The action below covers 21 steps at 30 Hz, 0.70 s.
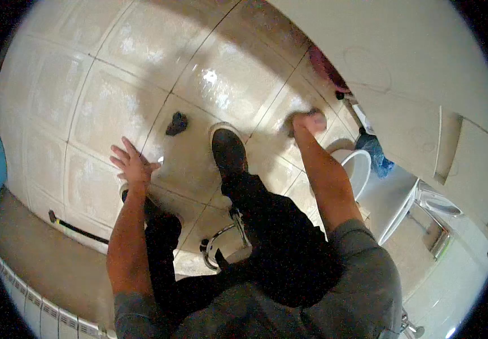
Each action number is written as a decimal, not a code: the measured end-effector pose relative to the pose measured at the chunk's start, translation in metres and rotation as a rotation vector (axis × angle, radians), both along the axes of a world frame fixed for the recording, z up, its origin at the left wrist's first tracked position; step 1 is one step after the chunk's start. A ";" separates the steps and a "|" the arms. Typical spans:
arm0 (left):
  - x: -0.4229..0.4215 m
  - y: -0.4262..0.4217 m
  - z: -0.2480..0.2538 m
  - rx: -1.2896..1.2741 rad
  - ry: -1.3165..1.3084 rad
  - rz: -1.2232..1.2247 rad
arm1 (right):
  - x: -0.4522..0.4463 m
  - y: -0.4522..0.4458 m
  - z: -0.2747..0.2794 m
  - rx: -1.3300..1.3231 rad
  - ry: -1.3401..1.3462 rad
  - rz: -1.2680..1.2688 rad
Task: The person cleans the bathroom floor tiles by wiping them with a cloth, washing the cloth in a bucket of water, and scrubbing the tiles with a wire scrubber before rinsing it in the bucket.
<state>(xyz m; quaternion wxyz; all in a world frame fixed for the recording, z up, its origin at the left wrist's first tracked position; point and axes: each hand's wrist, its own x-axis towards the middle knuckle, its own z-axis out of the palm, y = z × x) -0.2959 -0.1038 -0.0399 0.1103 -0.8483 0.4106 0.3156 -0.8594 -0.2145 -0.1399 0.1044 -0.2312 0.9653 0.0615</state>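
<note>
My left hand (131, 164) has its fingers spread over the pale tiled floor (108, 107), holding nothing. To its upper right lies a crumpled dark cloth (177, 123), apart from both hands. My right hand (310, 122) is stretched out low over the tiles on the right and blurred. It looks closed, and dark patches show at its edges, but I cannot make out what is in it. Between the hands, one dark shoe (229, 151) stands on the floor. A wet shine shows on the tiles ahead of it.
Right of my right arm stands a white bucket (359, 172) beside a blue plastic bag (380, 158). A dark pink object (327, 69) sits at the edge of a large white surface (413, 62). Below me are curved chrome legs (213, 248); a radiator (46, 305) is at lower left.
</note>
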 end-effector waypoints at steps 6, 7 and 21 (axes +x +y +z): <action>-0.002 0.001 0.004 0.009 -0.015 -0.006 | 0.197 -0.045 0.050 -0.557 -0.628 1.307; 0.000 0.002 0.002 -0.002 -0.019 -0.014 | 0.213 -0.033 0.064 -0.498 -0.581 1.510; -0.104 -0.053 -0.017 -0.412 0.151 -0.466 | 0.060 0.143 0.062 -0.324 -0.052 0.492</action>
